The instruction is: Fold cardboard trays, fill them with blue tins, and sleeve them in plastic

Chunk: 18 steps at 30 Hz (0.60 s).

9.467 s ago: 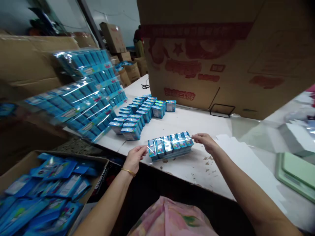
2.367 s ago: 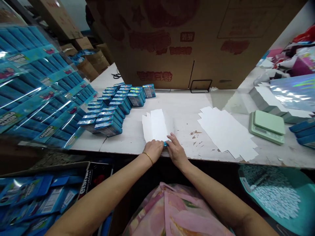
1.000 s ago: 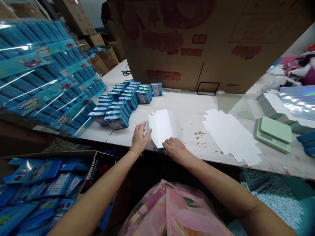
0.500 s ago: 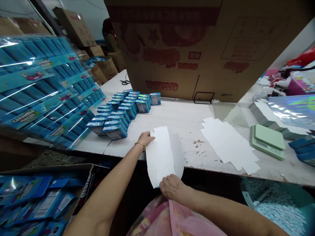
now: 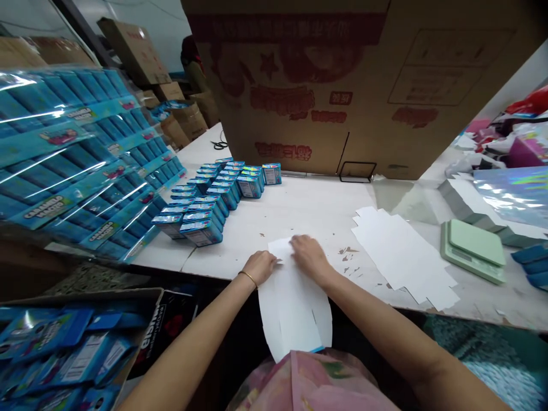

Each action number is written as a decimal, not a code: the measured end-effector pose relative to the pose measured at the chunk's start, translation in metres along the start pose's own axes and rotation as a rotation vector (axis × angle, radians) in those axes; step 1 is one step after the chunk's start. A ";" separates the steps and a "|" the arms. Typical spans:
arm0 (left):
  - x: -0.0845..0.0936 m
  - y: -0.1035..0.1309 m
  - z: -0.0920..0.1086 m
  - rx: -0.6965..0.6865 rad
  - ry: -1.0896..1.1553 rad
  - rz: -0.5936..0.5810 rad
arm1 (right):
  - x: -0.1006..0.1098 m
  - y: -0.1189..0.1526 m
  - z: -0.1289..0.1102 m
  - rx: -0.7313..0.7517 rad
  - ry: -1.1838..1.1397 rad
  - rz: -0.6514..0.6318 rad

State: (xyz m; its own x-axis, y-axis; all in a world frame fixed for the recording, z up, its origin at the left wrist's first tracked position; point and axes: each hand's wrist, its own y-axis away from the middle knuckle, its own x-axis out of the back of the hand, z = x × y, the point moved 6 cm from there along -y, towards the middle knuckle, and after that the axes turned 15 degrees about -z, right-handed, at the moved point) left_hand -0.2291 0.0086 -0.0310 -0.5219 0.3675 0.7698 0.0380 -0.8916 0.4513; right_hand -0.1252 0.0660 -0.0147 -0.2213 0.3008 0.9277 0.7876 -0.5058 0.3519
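A white die-cut cardboard box blank [image 5: 295,308] lies partly folded in front of me, its near end hanging over the table edge against the pink apron. My left hand [image 5: 261,267] is closed on a flap at the far left corner of the blank. At its far right corner, my right hand [image 5: 309,257] has its fingers bent over the edge, also closed on the card. A bit of blue print shows at the near end. More flat white blanks [image 5: 400,254] lie on the table to the right.
Small blue boxes [image 5: 203,222] stand in rows at the left. Beyond them are wrapped display trays [image 5: 98,171]. A large carton [image 5: 308,85] stands at the back. At right are a green scale [image 5: 473,248] and a tub [image 5: 496,365]; a carton of blue packs [image 5: 77,354] sits lower left.
My right hand has moved from the near end of the blank to its far right corner. The blank has shifted toward me, and my left hand has come slightly nearer.
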 end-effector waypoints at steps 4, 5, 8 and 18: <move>0.006 -0.007 0.002 0.036 0.075 0.008 | -0.003 0.013 0.038 -0.272 -0.286 -0.023; 0.007 -0.010 0.000 0.053 0.108 0.008 | -0.003 0.014 0.038 -0.237 -0.308 -0.033; 0.003 -0.018 -0.008 0.100 0.238 0.004 | 0.002 0.015 0.027 -0.071 -0.257 -0.017; -0.014 -0.025 -0.024 0.105 0.623 -0.031 | 0.001 0.003 0.024 -0.014 -0.251 -0.092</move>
State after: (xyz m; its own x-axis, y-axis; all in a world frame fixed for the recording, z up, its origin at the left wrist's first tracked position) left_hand -0.2431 0.0192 -0.0644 -0.9212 0.1410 0.3627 0.0819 -0.8410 0.5349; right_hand -0.1090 0.0845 -0.0155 -0.1411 0.5364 0.8321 0.7624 -0.4773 0.4370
